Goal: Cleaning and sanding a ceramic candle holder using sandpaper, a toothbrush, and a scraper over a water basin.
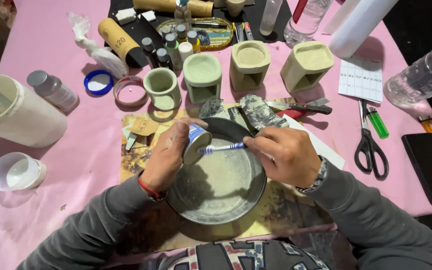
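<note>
My left hand (pixel 168 155) grips a small can (pixel 196 143) over the pan (pixel 216 200); my right hand (pixel 286 155) pinches a toothbrush (pixel 221 148) against it. Hard scrubbing could flick grit past the pan, or the tilted can could slip.

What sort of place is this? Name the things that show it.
Probably a home craft table: cast grey holders in a row, small paint bottles, and a round metal pan with powdery residue on pink paper.

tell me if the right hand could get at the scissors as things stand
Probably yes, once freed. The scissors lie in the open on the pink cloth, just right of the right hand, nothing between them. But that hand holds a toothbrush, so it would have to drop it first.
</note>
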